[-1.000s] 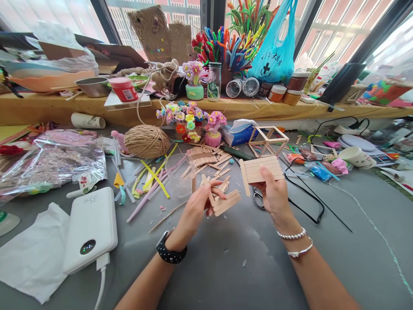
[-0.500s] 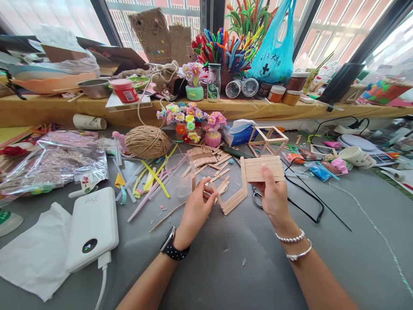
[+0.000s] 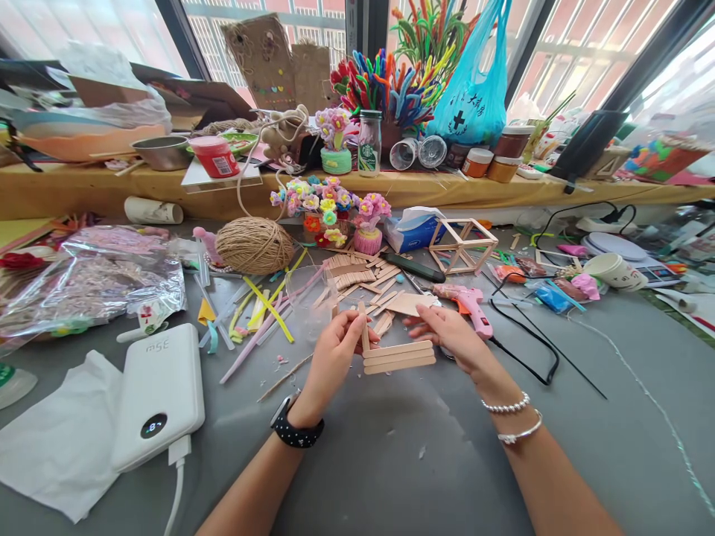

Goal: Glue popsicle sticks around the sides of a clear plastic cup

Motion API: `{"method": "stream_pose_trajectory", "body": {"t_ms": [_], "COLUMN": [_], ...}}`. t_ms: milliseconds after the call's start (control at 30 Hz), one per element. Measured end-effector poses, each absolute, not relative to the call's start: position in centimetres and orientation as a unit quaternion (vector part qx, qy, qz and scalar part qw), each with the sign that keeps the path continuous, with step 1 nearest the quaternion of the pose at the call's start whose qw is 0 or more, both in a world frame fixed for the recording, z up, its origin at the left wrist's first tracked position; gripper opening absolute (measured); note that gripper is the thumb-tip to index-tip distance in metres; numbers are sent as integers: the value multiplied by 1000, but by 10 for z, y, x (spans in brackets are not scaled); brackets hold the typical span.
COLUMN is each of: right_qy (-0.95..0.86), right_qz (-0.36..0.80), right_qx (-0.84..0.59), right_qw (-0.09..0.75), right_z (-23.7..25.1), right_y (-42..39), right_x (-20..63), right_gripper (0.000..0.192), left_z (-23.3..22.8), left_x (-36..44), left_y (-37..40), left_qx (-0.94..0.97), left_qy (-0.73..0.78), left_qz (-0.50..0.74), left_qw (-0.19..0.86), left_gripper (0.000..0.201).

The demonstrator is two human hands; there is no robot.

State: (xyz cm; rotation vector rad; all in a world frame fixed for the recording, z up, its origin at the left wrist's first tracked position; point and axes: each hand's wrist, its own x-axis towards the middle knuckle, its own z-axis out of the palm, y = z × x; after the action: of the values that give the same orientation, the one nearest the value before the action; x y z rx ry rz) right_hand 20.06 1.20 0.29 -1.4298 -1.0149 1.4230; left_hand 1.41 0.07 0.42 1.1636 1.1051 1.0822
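Observation:
My left hand [image 3: 334, 356] grips the left end of a small panel of glued popsicle sticks [image 3: 398, 356], held level just above the grey table [image 3: 391, 461]. My right hand [image 3: 450, 333] holds a second stick panel [image 3: 410, 303], tilted almost flat so only its upper face shows, right behind the first panel. A pink glue gun [image 3: 468, 304] lies on the table just beyond my right hand. Loose popsicle sticks [image 3: 357, 277] are heaped behind both hands.
A white power bank [image 3: 159, 394] and tissue [image 3: 61, 439] lie at the left. A twine ball [image 3: 254, 244], pipe-cleaner flower pots [image 3: 329, 208], a stick cube frame [image 3: 462, 244], scissors and a black cable [image 3: 528, 350] crowd the middle. A cluttered wooden shelf [image 3: 83, 186] runs along the back.
My right hand lowered its stick panel from upright to nearly flat, uncovering the glue gun. My left hand turned its smaller panel level and brought it under the right hand's panel.

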Motion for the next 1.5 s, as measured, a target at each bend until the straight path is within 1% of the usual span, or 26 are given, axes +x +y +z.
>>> {"method": "stream_pose_trajectory", "body": {"t_ms": [67,100,133,200,267,367,433,533,567,600,667,767,800,900,967,1033,1133,1200,1267,1333,1367,1433,1500], "right_qy": [-482,-526,-565,-598,-613,-637,-658,-701,-712,-718,-719,-704,-697,-674,-669,-672,-691,-715,-747,-778,-785,-805,-806], "right_qz": [572,580,581,563,540,489,433,319,286,261,237,249,268,361,404,414,395,353,278,170,98,-20,-94], "right_qx": [-571,-544,-513,-500,-505,-510,-506,-481,-474,-472,-483,-503,-506,-506,-502,-499,-497,-502,-509,-517,-527,-526,-520], "right_qw": [340,300,283,274,279,309,353,419,432,439,440,435,432,399,371,357,344,334,326,314,310,275,268], "right_z": [9,14,18,25,29,29,27,26,26,26,25,24,23,20,18,18,18,19,17,14,11,6,2], "right_y": [8,6,4,1,0,1,1,2,2,2,2,2,2,1,0,0,-1,-1,-2,-4,-5,-8,-10], "right_x": [206,210,213,219,222,222,220,219,219,219,220,219,217,212,210,209,210,207,201,192,186,175,167], "right_gripper": [38,40,36,25,19,18,18,14,13,13,15,18,19,23,23,22,21,22,23,28,33,40,42], "left_z": [5,5,5,5,5,6,7,7,7,7,7,6,6,6,6,7,8,7,7,6,5,4,3], "left_x": [14,14,14,15,15,15,13,11,10,10,9,10,11,14,15,15,14,13,14,17,18,22,24], "left_y": [0,0,0,-1,-2,-2,-1,1,2,2,2,1,0,-2,-2,-2,-1,-1,-2,-3,-4,-6,-8], "left_qx": [489,487,485,480,475,463,449,439,441,448,476,521,522,499,493,494,493,493,499,511,518,530,526], "left_qy": [471,472,474,477,480,467,430,362,347,338,356,435,453,466,471,481,493,504,519,529,530,528,525], "left_qz": [476,483,488,495,495,503,514,507,500,492,474,460,461,467,465,458,450,451,456,456,454,448,445], "left_qw": [559,554,550,545,547,561,591,648,660,666,650,573,557,561,565,561,558,546,523,502,495,489,499], "left_gripper": [29,29,30,29,29,32,44,63,64,60,49,31,29,31,31,32,33,33,33,31,30,29,29]}}
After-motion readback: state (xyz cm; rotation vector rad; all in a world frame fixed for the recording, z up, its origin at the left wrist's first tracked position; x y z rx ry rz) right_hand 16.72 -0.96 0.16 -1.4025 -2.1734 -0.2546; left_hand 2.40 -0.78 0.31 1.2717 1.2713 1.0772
